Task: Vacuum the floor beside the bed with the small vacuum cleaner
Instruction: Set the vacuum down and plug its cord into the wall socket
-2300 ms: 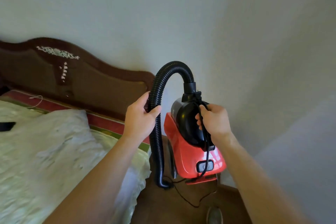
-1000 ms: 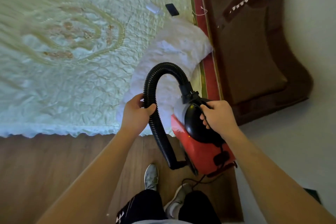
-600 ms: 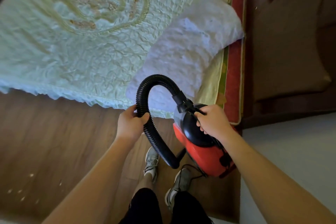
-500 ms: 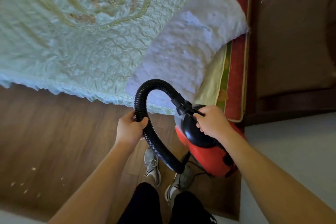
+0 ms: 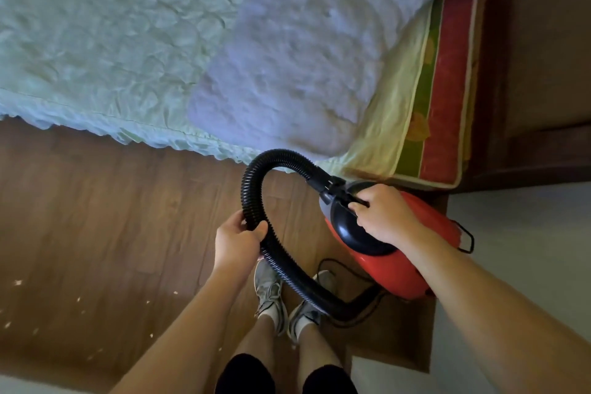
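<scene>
You're in a home bedroom. A bed [image 5: 444,73] with a pale quilted cover [image 5: 96,41] and a white pillow [image 5: 303,41] lies before you, its dark wooden headboard [image 5: 543,41] on the right, wood-plank floor [image 5: 96,217] under your feet.

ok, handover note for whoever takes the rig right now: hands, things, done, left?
Left hand grips the hose partway along. Right hand grips the vacuum by its top handle, near the corner of the bed.
The hose's free end hangs by the shoes; whether it touches the floor I cannot tell.
Done: vacuum in hand at the bedside.
Left: white specks lie on the floor to the left; probably lower the hose end and sweep there.
</scene>
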